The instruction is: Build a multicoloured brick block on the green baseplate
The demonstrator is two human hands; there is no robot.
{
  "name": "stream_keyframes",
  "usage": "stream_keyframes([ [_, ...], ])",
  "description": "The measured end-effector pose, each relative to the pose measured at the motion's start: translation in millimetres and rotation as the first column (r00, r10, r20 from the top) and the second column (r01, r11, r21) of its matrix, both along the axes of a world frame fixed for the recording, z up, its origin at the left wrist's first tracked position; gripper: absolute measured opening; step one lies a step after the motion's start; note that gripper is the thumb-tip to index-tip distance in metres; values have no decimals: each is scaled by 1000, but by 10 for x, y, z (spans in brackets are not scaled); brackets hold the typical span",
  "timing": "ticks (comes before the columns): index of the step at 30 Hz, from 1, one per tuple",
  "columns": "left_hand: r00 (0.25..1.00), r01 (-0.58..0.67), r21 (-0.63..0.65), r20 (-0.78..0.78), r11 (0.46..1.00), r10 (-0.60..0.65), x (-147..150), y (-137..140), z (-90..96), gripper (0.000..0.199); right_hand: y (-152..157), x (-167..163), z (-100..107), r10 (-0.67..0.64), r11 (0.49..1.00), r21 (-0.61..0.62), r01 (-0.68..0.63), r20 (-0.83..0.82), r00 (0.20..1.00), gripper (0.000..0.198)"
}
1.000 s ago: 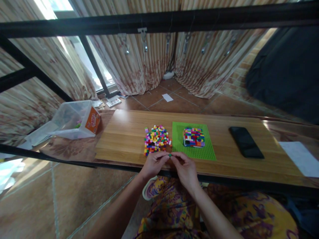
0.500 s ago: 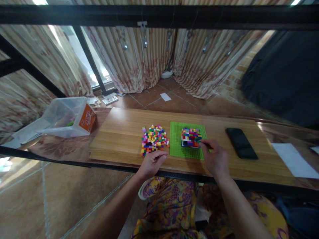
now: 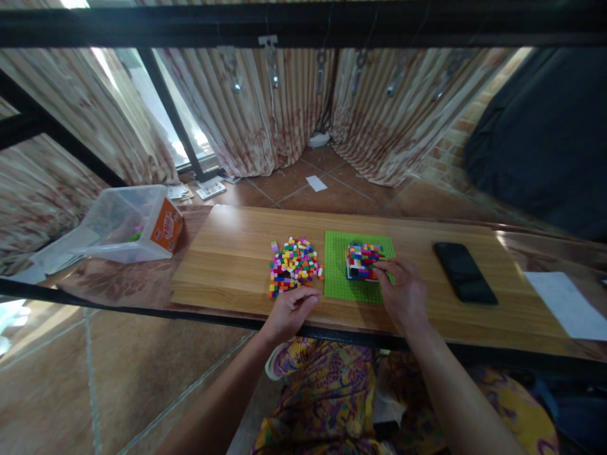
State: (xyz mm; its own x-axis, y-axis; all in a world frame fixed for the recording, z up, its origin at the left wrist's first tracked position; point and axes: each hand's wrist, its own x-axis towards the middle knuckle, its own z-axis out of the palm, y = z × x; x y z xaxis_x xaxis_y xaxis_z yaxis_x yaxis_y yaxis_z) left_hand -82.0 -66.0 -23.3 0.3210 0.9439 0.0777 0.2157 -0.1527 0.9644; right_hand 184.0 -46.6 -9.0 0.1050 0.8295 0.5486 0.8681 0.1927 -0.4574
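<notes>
Multicoloured brick block (image 3: 363, 260) sits on the green baseplate (image 3: 336, 281), my right hand (image 3: 406, 296) at its right side; whether my fingers pinch a piece, I cannot tell. My left hand (image 3: 288, 311) curls beside loose bricks (image 3: 298, 260) on the wood-grain tabletop (image 3: 232, 253), grip likewise unclear. Beyond: tiled floor (image 3: 348, 194), pleated curtains (image 3: 251, 126).

Pleated, striped curtains (image 3: 265, 126), rust-toned floral print thickest near hems, hang across far side of room. Window (image 3: 137, 79) at left, partly behind fabric; strong daylight there (glass nearly bleached white). Floor (image 3: 156, 366): brown tiles, pale grout lines, sunlit patch at lower left. Brick-patterned surface (image 3: 448, 142) at right, beside dark draped cloth (image 3: 535, 139). Black metal frame (image 3: 303, 25) crosses top of view, struts at left. Long wood-grain tabletop (image 3: 227, 253), glare on far left corner.
</notes>
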Motion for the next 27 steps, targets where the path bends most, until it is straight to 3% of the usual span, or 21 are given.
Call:
stream_keyframes([
  [8,1000,0,-1,-1,1000,0,6,3,-23,25,3,56,-74,-2,1000,3,1,53,999,24],
  [21,999,-1,31,-37,1000,2,17,-10,-26,23,-64,68,-244,13,993,109,-37,209,978,30],
  [27,999,6,61,-54,998,-2,17,1,-32,22,-83,82,-272,21,995,91,-36,165,986,33],
])
